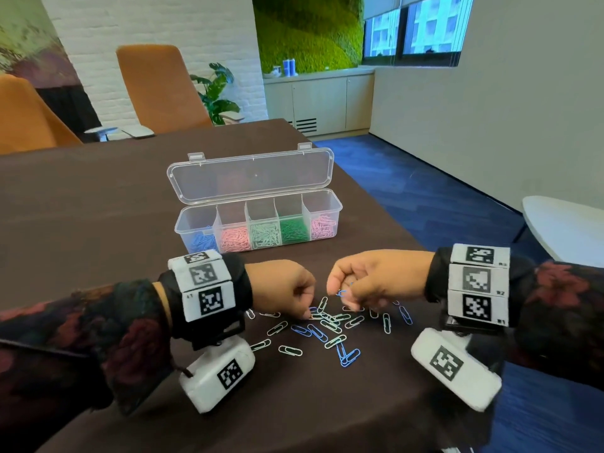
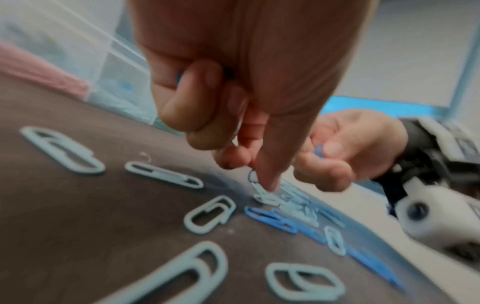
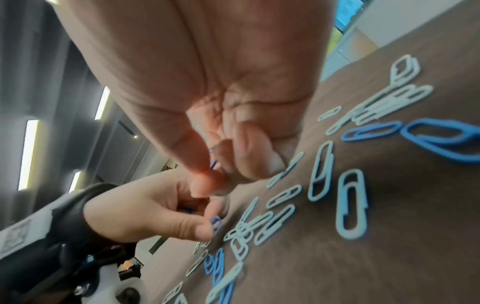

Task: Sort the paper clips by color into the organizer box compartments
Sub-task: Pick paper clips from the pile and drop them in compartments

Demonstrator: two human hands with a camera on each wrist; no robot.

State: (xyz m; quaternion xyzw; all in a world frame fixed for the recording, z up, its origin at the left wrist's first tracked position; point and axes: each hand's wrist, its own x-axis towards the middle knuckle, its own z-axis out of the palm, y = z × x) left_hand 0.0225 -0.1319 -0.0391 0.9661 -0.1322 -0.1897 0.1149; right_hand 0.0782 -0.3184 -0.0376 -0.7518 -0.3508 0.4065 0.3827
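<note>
Pale and blue paper clips (image 1: 327,325) lie scattered on the brown table in front of the clear organizer box (image 1: 196,220), whose lid stands open. My left hand (image 1: 307,310) is curled, its fingertips down on the pile's left edge. In the right wrist view it pinches a blue clip (image 3: 215,223) and keeps more blue in its palm. My right hand (image 1: 343,295) hovers just above the pile, thumb and fingers pinching blue clips (image 1: 341,293). In the left wrist view a blue clip (image 2: 318,153) shows in the right hand's curled fingers.
The box compartments hold, left to right, blue, pink, whitish, green and pink clips. The table's right edge (image 1: 408,230) drops to blue carpet. Orange chairs (image 1: 157,89) stand at the far side. A white round table (image 1: 565,223) is at the right.
</note>
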